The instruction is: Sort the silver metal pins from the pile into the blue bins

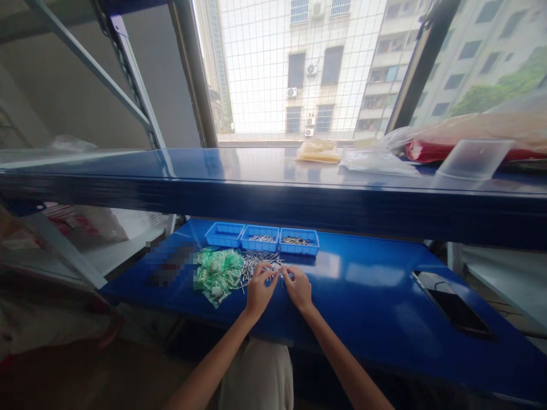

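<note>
on the blue shelf [367, 273], starting at the left, a heap of small green plastic pieces [217, 273] lies just beside a loose pile of thin metal pins [255, 262]. behind them stand three shallow blue trays in a row: the left tray [225, 234] looks bare, while the middle tray [260, 238] and the right tray [299, 241] each hold a thin layer of metal pieces.

the left hand [259, 290] rests at the near edge of the pin pile, its fingers curled and thumb and forefinger drawn close together. whether they grip anything is too small to tell. the right hand [299, 288] sits just beside it, its fingertips pinched nearly closed on what looks like a single pin [282, 277], held between the two hands.

the step in hand seems to be fine fingertip work on one pin picked from the pile, perhaps pairing or sorting it. with parts this small, a next move calls for a steady, narrow pinch and both hands kept low over the shelf.

well apart to the right, a dark phone [455, 307] lies flat.
</note>
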Motion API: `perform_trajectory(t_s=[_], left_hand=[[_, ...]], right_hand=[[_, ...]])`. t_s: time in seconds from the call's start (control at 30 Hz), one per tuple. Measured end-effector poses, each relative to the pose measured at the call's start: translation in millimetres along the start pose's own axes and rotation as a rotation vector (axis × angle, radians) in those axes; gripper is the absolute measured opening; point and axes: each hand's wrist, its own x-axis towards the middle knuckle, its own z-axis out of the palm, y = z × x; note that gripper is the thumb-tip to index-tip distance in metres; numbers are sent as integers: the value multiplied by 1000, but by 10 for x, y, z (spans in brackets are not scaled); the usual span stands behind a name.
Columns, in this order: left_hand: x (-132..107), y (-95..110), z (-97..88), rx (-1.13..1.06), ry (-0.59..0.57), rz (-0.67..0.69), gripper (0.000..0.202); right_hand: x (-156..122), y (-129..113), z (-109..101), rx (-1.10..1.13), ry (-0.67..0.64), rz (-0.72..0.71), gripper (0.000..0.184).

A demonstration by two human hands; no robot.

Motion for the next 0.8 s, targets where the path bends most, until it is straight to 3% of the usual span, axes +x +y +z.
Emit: perform_trajectory(t_s=[0.23,0.4,0.6,0.7,0.8], left_hand=[[151,-125,-69,-167,38,-23,27],[644,-262,-103,-112,83,-121,27],[1188,-424,-126,29,-21,-211,25],[1166,-412,-120,-37,-27,-197,43],[864,-303,-133,-120,6,4,47]], right_hand=[[-25,-48,26,-183,-19,-24,23],[-71,-148,67,-357,-155,-164,23],[-61,-143,89,-395,-167,-181,20],[-51,-144,80,-396,-173,-191,22],[-56,-168,59,-402,-174,-200,29]])
